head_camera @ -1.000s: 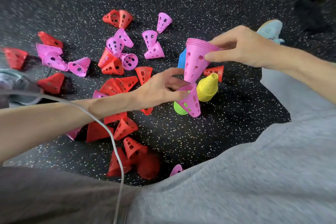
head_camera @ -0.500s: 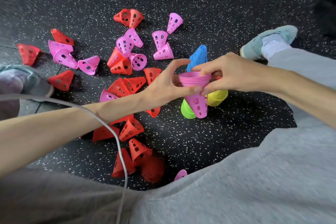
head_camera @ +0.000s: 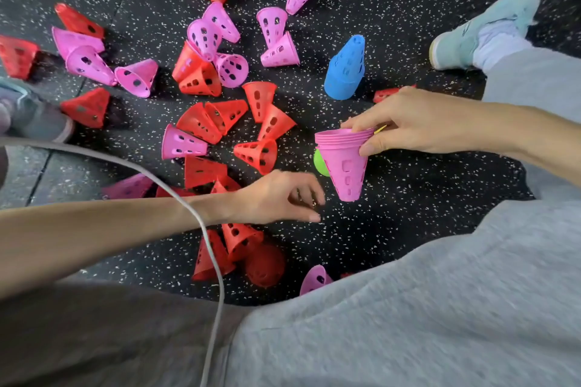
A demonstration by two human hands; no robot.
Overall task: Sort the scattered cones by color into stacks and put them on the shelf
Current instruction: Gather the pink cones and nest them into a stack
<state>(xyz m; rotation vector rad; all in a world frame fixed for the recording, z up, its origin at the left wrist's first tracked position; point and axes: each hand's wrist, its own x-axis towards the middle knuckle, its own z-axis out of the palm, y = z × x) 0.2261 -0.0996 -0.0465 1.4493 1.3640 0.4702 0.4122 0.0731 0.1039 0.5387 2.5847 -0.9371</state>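
My right hand (head_camera: pixel 408 122) grips the rim of a stack of several pink cones (head_camera: pixel 345 163), held tip-down above the floor. My left hand (head_camera: pixel 279 198) hovers just left of the stack's tip, fingers loosely curled and apart, holding nothing. Several pink cones (head_camera: pixel 138 77) and red cones (head_camera: pixel 201 119) lie scattered on the black speckled floor to the left. A blue cone stack (head_camera: pixel 345 69) stands upright behind my right hand. A green cone (head_camera: pixel 320 163) shows partly behind the pink stack. One pink cone (head_camera: pixel 312 280) lies near my knee.
My grey trouser legs (head_camera: pixel 408 308) fill the lower frame. A light blue shoe (head_camera: pixel 481 31) rests at the upper right and another shoe (head_camera: pixel 28 113) at the left edge. A grey cable (head_camera: pixel 201 223) crosses my left forearm. No shelf is in view.
My left hand pushed a pink cone into the stack, then let go and drew back down and left. The right hand lowered the stack to the right, uncovering the blue stack.
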